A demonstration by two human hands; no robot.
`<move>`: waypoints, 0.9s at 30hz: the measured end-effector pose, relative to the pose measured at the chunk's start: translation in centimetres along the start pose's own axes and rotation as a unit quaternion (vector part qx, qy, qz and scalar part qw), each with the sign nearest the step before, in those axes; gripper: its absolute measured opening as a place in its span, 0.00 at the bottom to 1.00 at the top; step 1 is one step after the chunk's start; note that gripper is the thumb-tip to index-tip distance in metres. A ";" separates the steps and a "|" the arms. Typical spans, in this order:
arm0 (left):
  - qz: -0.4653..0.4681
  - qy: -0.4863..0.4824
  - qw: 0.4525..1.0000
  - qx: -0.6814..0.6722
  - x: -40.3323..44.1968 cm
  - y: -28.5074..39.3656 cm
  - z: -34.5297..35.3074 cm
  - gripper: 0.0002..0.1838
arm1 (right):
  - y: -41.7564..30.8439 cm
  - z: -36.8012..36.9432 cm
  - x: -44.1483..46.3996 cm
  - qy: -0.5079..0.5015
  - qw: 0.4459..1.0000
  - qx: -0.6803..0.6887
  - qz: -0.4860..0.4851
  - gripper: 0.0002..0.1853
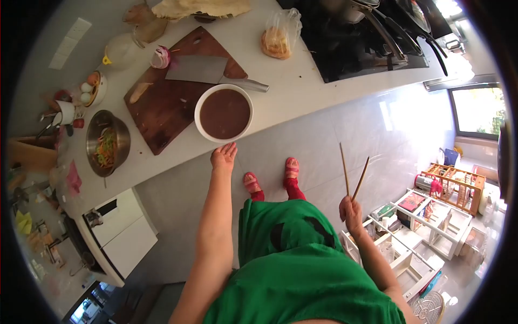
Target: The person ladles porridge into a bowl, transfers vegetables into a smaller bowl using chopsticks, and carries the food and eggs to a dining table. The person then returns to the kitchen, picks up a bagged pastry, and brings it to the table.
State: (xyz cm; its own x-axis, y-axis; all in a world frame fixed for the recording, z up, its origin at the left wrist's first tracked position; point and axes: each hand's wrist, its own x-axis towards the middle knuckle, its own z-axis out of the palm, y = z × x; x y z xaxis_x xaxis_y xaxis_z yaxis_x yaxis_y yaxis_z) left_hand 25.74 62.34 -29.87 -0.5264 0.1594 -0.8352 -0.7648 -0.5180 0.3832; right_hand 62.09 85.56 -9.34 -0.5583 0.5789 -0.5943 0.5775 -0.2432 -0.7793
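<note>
1. Lying aslant on the counter [291, 92], the board [167, 108] seems to run partly under the bowl. If the bowl straddles that edge, the step could make it rock; its underside is hidden.
2. The bowl [223, 113] of brown liquid stands at the counter's front edge, so a knock or careless tug could spill it onto the floor [324, 124]. The left hand [223, 155] is right by its near side, fingers extended and closed around nothing; I cannot tell whether they touch it. Round from above, the bowl has no long axis; its mouth faces up.
3. The knife [208, 69] lies across the board, handle pointing right past the bowl's far rim. Shoving the bowl could swing it.
4. The chopsticks [345, 170] are clamped in the right hand [350, 211], above the floor. Their long axes point away from the body, spreading into a narrow V; a loose grip could drop one.
</note>
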 end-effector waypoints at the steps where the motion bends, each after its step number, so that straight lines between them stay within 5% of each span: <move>1: -0.001 -0.012 1.000 -0.008 0.4 0.1 0.6 0.25 | 0.8 0.5 -0.7 -0.003 1.000 -0.012 0.002 0.23; 6: -0.012 0.059 0.991 -0.116 2.9 0.0 1.0 0.22 | 1.1 4.0 -4.8 0.022 0.999 -0.048 0.001 0.24; 15: 0.048 0.006 0.974 -0.222 4.9 -0.8 0.8 0.21 | 1.3 4.6 -4.2 -0.052 0.994 -0.091 0.014 0.23; 19: 0.028 -0.071 0.949 -0.307 7.4 -2.3 -1.8 0.24 | 3.1 3.0 -3.1 -0.027 0.998 -0.062 0.017 0.21; 27: 0.085 -0.057 0.953 -0.285 7.9 -4.5 -3.1 0.38 | 4.0 0.9 -2.5 -0.024 0.997 -0.077 0.007 0.21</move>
State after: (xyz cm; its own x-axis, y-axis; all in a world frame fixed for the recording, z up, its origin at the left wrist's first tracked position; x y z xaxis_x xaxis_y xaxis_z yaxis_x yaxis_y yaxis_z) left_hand 26.13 63.34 -39.37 -0.6870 0.1056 -0.7190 -0.3556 -0.9117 0.2058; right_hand 65.24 82.41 -11.19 -0.5754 0.5374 -0.6165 0.6676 -0.1269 -0.7336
